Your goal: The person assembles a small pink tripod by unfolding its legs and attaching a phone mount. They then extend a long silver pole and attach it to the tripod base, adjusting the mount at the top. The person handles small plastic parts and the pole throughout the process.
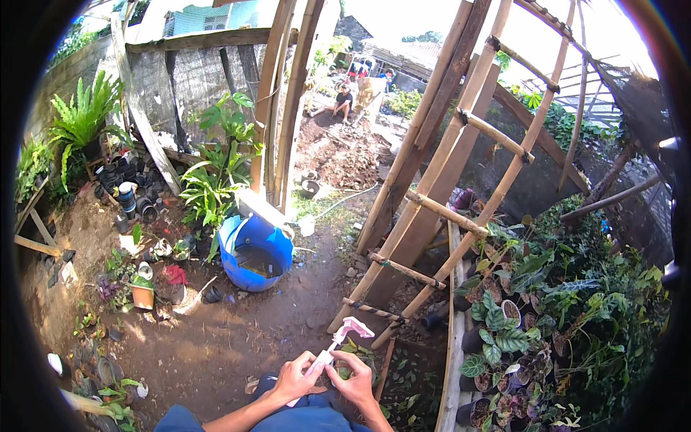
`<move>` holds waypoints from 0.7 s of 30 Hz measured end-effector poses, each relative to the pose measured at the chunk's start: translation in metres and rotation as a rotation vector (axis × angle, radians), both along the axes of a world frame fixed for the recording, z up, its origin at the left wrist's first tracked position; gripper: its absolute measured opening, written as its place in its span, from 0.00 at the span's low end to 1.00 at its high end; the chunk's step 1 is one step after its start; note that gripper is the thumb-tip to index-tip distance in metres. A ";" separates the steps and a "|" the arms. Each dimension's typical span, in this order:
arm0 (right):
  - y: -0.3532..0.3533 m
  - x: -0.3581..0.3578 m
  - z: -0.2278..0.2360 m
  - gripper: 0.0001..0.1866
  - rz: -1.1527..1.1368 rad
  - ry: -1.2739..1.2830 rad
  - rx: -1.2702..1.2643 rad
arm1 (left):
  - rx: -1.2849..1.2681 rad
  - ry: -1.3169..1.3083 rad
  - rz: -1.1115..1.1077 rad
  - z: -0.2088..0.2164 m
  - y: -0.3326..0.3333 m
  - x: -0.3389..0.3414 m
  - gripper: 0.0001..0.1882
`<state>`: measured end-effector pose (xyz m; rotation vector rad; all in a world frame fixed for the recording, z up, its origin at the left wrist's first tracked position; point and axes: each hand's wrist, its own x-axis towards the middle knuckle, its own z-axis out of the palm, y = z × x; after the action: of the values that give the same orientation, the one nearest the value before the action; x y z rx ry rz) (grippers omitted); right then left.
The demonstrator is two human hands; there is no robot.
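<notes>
Both of my hands hold a small spray-bottle head [344, 333], white with a pink trigger and nozzle, above my blue-clad lap. My left hand [294, 377] grips the lower white stem from the left. My right hand [354, 381] pinches the same stem from the right, fingers closed on it. The pink nozzle points up and to the right, toward the foot of a bamboo ladder [432, 209]. No bottle body shows under the spray head.
A blue barrel [255, 255] holding murky water stands on the dirt ahead. Potted plants [518, 324] crowd a wooden shelf at right; small pots [142, 294] and empty black pots lie at left. A person [343, 101] sits far off by dug earth.
</notes>
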<state>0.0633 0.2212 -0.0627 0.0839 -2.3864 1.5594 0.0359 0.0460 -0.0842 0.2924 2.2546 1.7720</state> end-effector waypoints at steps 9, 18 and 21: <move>-0.015 -0.007 0.006 0.18 0.042 0.054 0.152 | 0.077 0.032 0.105 0.004 -0.010 0.001 0.14; -0.022 -0.011 0.013 0.19 0.109 -0.030 0.179 | -0.047 0.088 0.177 0.009 -0.020 0.003 0.16; -0.022 -0.013 0.016 0.22 0.168 -0.008 0.180 | -0.030 0.125 0.218 0.005 -0.017 0.003 0.16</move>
<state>0.0499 0.1996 -0.0467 0.3237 -2.5791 1.4094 0.0393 0.0286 -0.0791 0.1603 2.4811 1.8700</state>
